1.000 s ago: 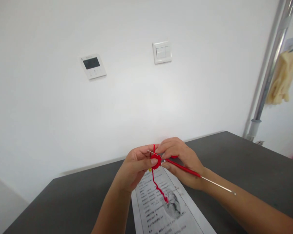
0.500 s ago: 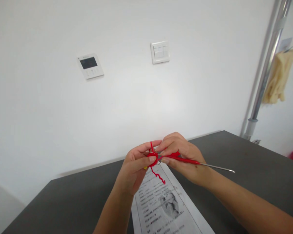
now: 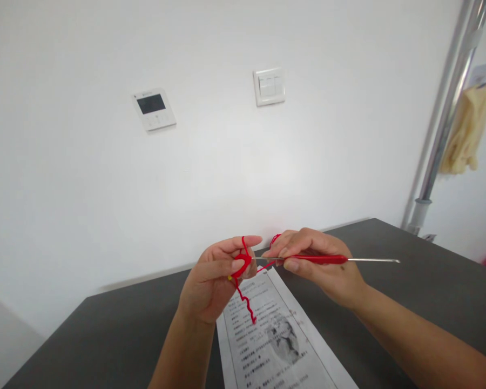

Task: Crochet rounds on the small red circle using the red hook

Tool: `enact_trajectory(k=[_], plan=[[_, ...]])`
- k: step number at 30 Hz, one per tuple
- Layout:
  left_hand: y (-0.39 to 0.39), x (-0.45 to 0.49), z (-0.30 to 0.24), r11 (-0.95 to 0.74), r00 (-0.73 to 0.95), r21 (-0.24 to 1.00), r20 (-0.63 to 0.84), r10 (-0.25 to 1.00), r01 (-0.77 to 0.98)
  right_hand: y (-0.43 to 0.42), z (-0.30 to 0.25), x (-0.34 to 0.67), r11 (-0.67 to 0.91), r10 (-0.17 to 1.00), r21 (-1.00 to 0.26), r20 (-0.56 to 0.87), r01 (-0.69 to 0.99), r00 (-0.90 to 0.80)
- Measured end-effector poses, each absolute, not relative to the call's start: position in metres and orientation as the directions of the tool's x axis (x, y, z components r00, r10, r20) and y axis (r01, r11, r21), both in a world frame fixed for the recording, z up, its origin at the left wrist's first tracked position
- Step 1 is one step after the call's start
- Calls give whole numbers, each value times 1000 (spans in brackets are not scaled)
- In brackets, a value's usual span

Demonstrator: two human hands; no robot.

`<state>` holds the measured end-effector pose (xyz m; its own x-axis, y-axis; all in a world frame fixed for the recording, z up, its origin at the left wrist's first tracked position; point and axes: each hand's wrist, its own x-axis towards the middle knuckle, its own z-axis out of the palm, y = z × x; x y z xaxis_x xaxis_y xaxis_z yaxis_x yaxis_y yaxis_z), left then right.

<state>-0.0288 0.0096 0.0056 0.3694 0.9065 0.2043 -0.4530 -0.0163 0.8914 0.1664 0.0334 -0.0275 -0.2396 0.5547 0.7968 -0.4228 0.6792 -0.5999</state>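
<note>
- Red crochet piece (image 3: pixel 245 266): above the tabletop (image 3: pixel 121 335), towards its far edge, pinched under the left hand's (image 3: pixel 216 275) thumb.
- A red strand (image 3: pixel 245 246) crosses the left hand's outstretched index finger; a crinkled yarn tail (image 3: pixel 248 305) hangs below the piece, a small yellow object (image 3: pixel 230 277) beside it.
- The right hand (image 3: pixel 316 265) grips a red-handled hook (image 3: pixel 324 260) between thumb and fingers; its metal shaft reaches the piece, though the tip's engagement is too small to tell.
- More red yarn (image 3: pixel 274 239) shows behind the right hand, partly hidden.
- Printed paper (image 3: pixel 263 351) lies beneath the hands, running from near the tabletop's far edge towards the person.
</note>
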Motion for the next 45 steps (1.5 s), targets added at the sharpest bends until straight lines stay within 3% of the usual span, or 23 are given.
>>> enact_trajectory(k=[8,16,20,22,26,29,32,34,38,42,45], plan=[[11,-33,6,37,349,947,81,934,-320,36,-24,176,440,673,-751,639,-492,-374],[11,-34,3,-134,293,968,193,936,-211,37,-18,165,183,743,-772,514,-608,-429],[12,-31,1,-201,270,962,246,931,-183,32,-23,159,307,765,-724,574,-617,-293],[14,-29,2,-183,282,967,228,932,-177,33,-28,158,503,705,-657,688,-562,-172],[14,-25,2,-126,302,971,185,935,-203,38,-34,162,887,364,-381,924,-259,-114],[12,-23,2,-97,345,968,174,922,-230,43,-30,165,978,176,-196,958,-68,-225],[8,-21,3,-71,353,976,142,925,-207,47,-27,167,994,92,-103,948,-22,-305],[7,-19,4,-79,321,980,135,938,-183,48,-27,167,990,123,-139,945,-29,-303],[4,-18,6,-124,269,977,168,948,-174,47,-32,166,932,305,-339,925,-128,-228],[2,-19,4,-149,204,976,181,962,-162,43,-32,165,768,512,-553,833,-324,-209],[1,-20,4,-161,164,975,185,969,-151,42,-30,165,656,596,-632,769,-413,-231]])
